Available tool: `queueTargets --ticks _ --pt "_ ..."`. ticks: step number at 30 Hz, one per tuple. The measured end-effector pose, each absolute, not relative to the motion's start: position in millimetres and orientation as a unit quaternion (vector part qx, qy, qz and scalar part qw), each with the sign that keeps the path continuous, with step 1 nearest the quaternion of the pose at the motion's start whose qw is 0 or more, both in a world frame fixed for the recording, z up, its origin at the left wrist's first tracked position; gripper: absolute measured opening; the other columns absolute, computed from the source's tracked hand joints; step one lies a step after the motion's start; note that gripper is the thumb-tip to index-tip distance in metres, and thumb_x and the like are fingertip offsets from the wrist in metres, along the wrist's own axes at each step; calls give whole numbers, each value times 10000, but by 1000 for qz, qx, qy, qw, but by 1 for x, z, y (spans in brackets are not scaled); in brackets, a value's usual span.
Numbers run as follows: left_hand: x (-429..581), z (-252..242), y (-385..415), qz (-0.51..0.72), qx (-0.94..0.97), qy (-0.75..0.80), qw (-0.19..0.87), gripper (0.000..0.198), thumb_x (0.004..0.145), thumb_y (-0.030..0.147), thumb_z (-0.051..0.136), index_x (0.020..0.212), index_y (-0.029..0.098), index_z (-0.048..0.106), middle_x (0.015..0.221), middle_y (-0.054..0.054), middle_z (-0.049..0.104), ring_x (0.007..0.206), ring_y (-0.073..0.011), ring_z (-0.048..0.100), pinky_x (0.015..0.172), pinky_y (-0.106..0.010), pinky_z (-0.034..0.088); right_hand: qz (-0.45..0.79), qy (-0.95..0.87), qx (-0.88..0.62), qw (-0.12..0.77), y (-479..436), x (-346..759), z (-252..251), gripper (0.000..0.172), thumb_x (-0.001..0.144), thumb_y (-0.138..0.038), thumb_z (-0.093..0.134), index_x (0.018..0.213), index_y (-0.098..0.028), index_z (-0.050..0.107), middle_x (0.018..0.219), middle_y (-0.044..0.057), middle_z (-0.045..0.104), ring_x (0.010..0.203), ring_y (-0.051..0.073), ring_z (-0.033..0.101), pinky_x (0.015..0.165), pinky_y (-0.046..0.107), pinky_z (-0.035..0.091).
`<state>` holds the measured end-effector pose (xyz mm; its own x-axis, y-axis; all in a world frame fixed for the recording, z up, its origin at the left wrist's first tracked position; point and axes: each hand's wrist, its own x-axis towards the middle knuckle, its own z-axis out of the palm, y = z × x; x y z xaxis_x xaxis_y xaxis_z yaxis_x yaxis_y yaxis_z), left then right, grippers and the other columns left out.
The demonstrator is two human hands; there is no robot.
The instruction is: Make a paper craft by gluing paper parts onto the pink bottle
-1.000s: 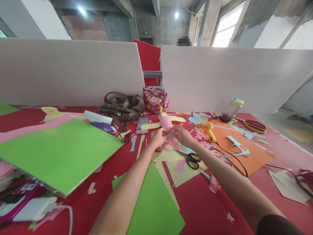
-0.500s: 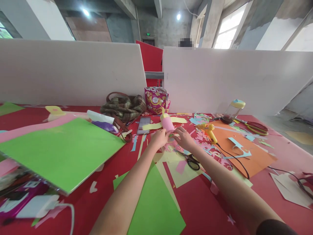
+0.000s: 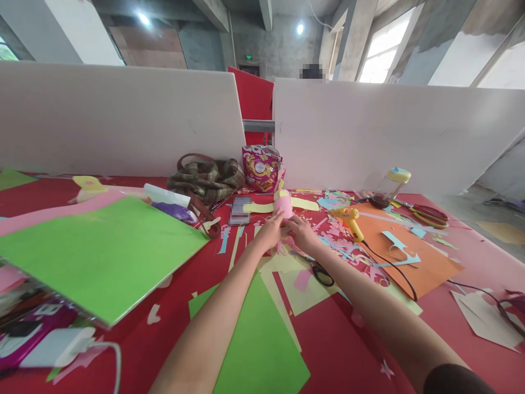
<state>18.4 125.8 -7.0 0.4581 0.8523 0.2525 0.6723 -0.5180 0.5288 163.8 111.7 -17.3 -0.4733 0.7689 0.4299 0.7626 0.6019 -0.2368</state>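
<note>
Between my hands is a small pink paper cylinder [image 3: 283, 204] with a pale yellow top. Long yellow paper strips [image 3: 304, 204] stick out from its two sides. My left hand [image 3: 271, 230] grips the cylinder's lower left, fingers closed against it. On the lower right, my right hand [image 3: 302, 232] pinches the near end of the same cylinder with bent fingers. The part under my fingertips is hidden. Black-handled scissors [image 3: 322, 274] lie just below my right hand, among paper scraps.
Green sheets [image 3: 258, 345] lie in front and a large green board [image 3: 106, 246] at left. A yellow glue gun [image 3: 353, 221] rests on orange paper [image 3: 435, 265] at right. Behind stand a plaid bag [image 3: 209, 178], a purple snack bag [image 3: 261, 168] and a lidded jar [image 3: 391, 186].
The pink cylinder has turned more upright and shifted slightly right, its yellow strips moving with it. My right hand has moved a little left and closed in on the cylinder.
</note>
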Motion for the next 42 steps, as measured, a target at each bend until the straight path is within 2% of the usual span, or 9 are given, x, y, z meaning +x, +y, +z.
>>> queueTargets --ticks 13,19,24,27,30,32,36,39,42 --pt "23 -3 129 241 845 427 213 474 841 349 172 1254 153 296 1357 -33 221 1247 -176 119 1012 -313 183 3 -869 -447 213 114 173 -10 308 664 1 385 894 -162 509 941 74 493 746 154 488 614 262 361" --pt "26 0 129 232 850 422 215 485 844 364 146 1262 159 280 1360 -22 213 1249 -164 109 1013 -300 175 6 -867 -455 202 110 176 -8 273 674 -14 404 880 -156 512 965 81 488 774 157 496 632 259 370" --pt "26 3 127 224 844 441 205 481 840 337 171 1283 157 219 1374 -28 165 1251 -173 103 1012 -307 169 0 -848 -491 202 113 177 -10 345 690 -25 403 980 -190 492 965 72 496 799 169 497 673 286 362" --pt "23 10 126 219 836 466 190 470 837 318 173 1266 144 255 1373 -51 169 1250 -193 110 1004 -327 178 -6 -830 -519 204 117 176 -10 357 709 -39 401 1018 -201 480 968 77 503 816 182 497 690 312 356" --pt "17 21 126 207 828 492 172 446 828 280 194 1233 132 308 1347 -82 238 1230 -193 194 986 -321 211 -13 -820 -537 199 116 173 -6 346 722 -67 421 1029 -218 480 964 79 515 845 207 490 708 350 346" --pt "12 30 124 191 826 505 162 413 802 236 251 1187 142 369 1284 -94 355 1175 -192 313 950 -306 265 -20 -816 -544 195 111 172 -2 376 715 -87 456 1068 -217 457 1011 100 500 903 242 462 724 385 336" --pt "0 49 116 127 826 525 160 299 745 211 342 966 182 541 1008 -76 580 934 -204 524 769 -282 398 -26 -823 -539 180 91 175 10 403 704 -126 504 1094 -200 437 1104 129 447 977 275 408 756 420 321" --pt "-7 66 104 77 827 532 165 240 716 215 384 837 185 589 856 -66 621 749 -191 569 620 -252 413 -18 -841 -517 161 69 182 18 277 724 -164 500 998 -203 496 1057 95 479 952 240 434 760 374 339" --pt "-12 84 90 51 825 540 160 237 720 221 375 806 194 594 799 -62 610 659 -181 559 533 -241 382 -12 -849 -509 145 46 192 23 196 731 -178 500 926 -180 521 950 86 521 873 214 481 710 326 363"
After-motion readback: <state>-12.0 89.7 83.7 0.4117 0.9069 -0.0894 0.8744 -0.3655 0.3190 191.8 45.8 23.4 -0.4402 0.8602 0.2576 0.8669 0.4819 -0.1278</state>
